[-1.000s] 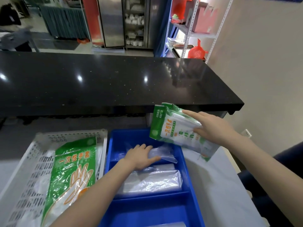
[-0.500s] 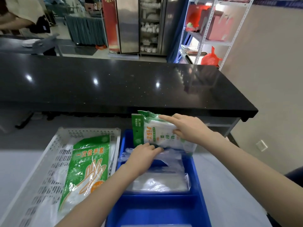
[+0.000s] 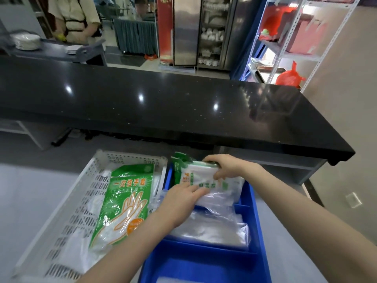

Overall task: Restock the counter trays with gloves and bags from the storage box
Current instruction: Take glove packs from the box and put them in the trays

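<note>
Lowering into the far compartment of the blue tray point(image 3: 252, 237), the glove packet point(image 3: 195, 176) has come down from mid-air, right hand point(image 3: 226, 166) fingers clamped on it; left hand point(image 3: 181, 201) flattens clear bags point(image 3: 216, 223) beneath with fingers together, placement nearly complete

Both our forearms come in bare from the bottom edge, angling toward each other. Our left hand point(image 3: 181, 198) lies palm down, fingers together and stretched flat, tips pointing up and to the right. Our right hand point(image 3: 224, 167) sits just beyond those fingertips, wrist bent, fingers curled over and thumb tucked underneath in a clamping grip.
</note>
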